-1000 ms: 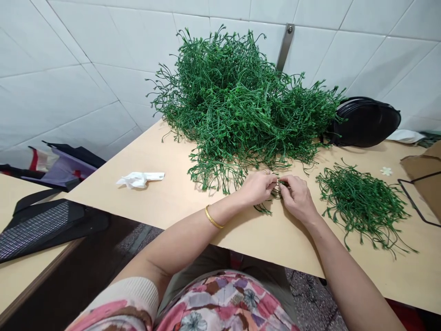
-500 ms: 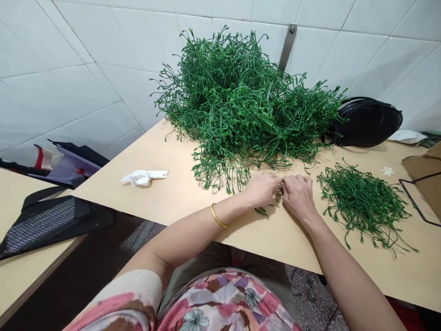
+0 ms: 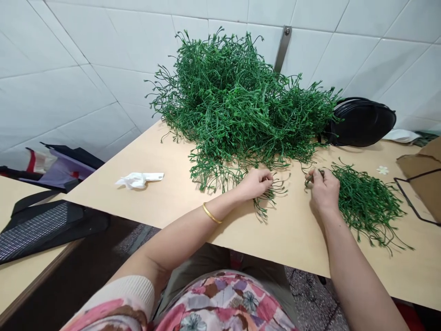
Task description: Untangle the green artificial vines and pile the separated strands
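A big heap of green artificial plant sprigs [image 3: 234,101] lies against the tiled wall. Just in front of it, my left hand [image 3: 257,185] is closed round a small green sprig [image 3: 264,202], whose stems stick out below and to the right of the fingers. My right hand [image 3: 324,188] is pinched on a small dark green piece [image 3: 308,180] of sprig, mostly covered by the fingers. Beside that hand, on its right, lies a smaller pile of sprigs [image 3: 367,202]. The two hands are apart, both above the table.
On the pale table [image 3: 193,220] a crumpled white tissue [image 3: 139,180] lies at left. At the right are a black round bag [image 3: 365,122], a white flower piece [image 3: 382,170] and a brown cardboard box [image 3: 422,179]. A black mesh bag [image 3: 41,227] rests on another table at far left.
My hands were together; now they are apart. The right hand has moved right with a small piece, towards the smaller pile. The left hand has shifted slightly left and still grips its sprig.
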A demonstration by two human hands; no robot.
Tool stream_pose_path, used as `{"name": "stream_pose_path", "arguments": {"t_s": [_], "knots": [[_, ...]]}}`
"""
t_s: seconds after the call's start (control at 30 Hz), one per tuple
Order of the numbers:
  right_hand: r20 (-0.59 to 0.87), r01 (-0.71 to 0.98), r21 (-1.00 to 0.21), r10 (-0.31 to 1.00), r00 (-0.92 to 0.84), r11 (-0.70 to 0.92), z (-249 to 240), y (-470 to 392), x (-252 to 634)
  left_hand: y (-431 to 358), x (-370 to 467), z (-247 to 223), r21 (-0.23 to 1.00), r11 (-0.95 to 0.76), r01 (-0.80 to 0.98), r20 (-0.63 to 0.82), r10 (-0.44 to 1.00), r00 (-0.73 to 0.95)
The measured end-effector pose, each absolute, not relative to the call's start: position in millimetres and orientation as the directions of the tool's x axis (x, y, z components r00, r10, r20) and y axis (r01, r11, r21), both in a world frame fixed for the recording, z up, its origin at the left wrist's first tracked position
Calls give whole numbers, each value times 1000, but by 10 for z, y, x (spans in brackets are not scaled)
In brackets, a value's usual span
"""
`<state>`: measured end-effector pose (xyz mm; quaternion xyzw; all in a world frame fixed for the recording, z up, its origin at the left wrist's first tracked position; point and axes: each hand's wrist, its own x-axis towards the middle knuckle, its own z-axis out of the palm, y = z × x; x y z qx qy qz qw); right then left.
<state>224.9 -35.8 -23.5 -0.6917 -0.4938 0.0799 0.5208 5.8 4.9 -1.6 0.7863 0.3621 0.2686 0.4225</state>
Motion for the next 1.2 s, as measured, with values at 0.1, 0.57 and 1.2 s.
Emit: {"name": "stream_pose_path", "arguments": {"t_s": [0.1,0.57,1.2], "knots": [[405,457,-873,775,486,170,-181,-389,2112,99,41,4,954,-205,218,47,822,567],[335,659,-704,942,-21,265,-113,-554,1650,73,38,-7,879,-373,297,168,825,539],[390,867,-249,864,-318,432,-191,-464,1789,54,8,77,749,-481,456,123,776,618]]}}
